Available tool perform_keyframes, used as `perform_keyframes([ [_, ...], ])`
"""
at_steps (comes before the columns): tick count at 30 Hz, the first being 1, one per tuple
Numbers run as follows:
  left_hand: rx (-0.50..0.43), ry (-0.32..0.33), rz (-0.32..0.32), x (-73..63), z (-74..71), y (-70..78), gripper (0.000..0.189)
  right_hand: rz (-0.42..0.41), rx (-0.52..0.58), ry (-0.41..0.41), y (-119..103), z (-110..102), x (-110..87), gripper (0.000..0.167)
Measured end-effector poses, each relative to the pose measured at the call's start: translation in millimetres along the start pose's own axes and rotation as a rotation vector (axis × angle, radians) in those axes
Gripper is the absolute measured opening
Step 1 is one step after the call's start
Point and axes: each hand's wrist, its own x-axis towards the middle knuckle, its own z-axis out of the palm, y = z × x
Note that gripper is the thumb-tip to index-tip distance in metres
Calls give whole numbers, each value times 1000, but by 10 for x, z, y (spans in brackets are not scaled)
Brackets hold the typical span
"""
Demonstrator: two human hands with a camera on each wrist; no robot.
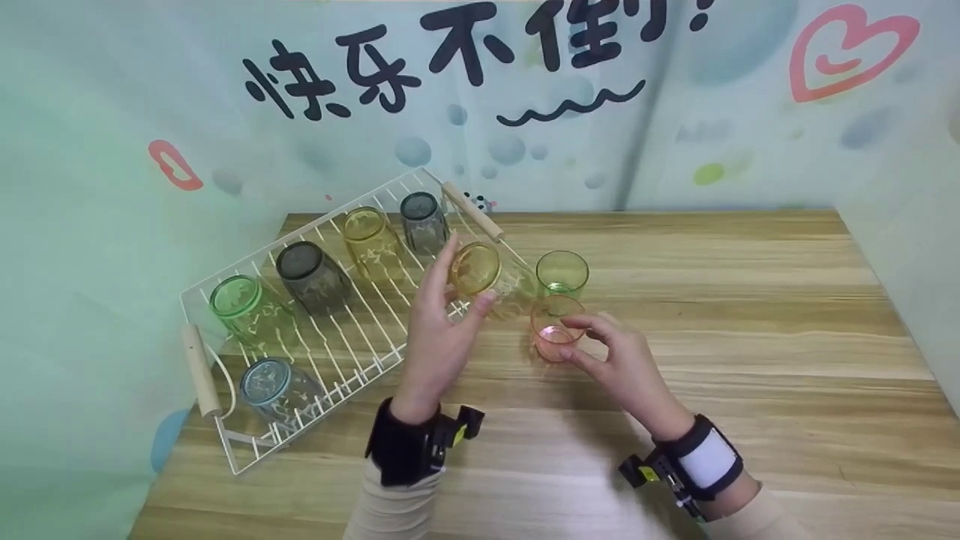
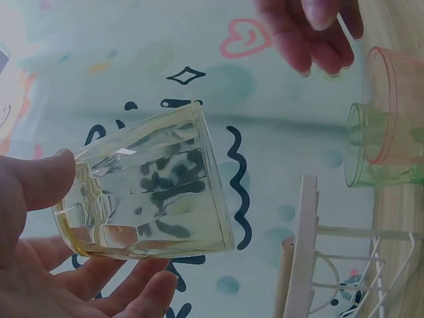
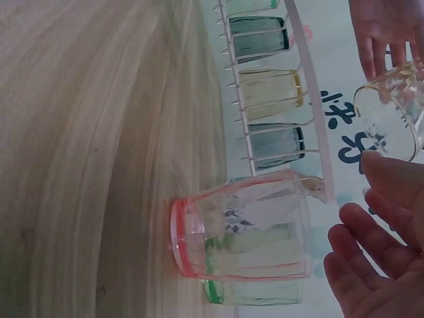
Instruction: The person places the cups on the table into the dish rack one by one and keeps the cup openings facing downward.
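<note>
My left hand [image 1: 442, 322] grips a pale yellow glass [image 2: 146, 189] between thumb and fingers. The glass is held in the air, mouth down and slightly tilted, by the rack's right end. My right hand [image 1: 619, 356] hovers over a pink glass [image 3: 245, 228] standing upright on the table; both wrist views show its loosely bent fingers [image 3: 371, 242] apart from the rim. Just behind the pink one stands a green glass [image 1: 562, 274], also upright.
A white wire rack [image 1: 379, 360] with wooden handles [image 1: 201, 371] lies at the left. Upside-down glasses stand in it: blue [image 1: 274, 386], green [image 1: 251, 311], two grey [image 1: 311, 277] and yellow [image 1: 371, 244]. A printed cloth [image 1: 525, 165] hangs behind the wooden table [image 1: 750, 360].
</note>
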Motion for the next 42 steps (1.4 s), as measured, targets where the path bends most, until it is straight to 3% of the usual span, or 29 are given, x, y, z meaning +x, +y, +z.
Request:
perform_keyframes([
  [8,16,105,-50,-26,-226,-55,85,-74,-59,-47,103,63,138,39],
  [21,27,236,-218,-96,-558,-200,82,-297,-182,-99,250,91,186,39],
  [26,60,284,-245,-181,-707,-267,81,-363,-267,-103,280,112,192,40],
  [33,27,318,-319,-350,-896,-358,76,-422,-344,-112,306,96,201,36],
  [42,46,382,-402,-483,-1011,-485,75,-477,-363,-83,375,93,202,31],
])
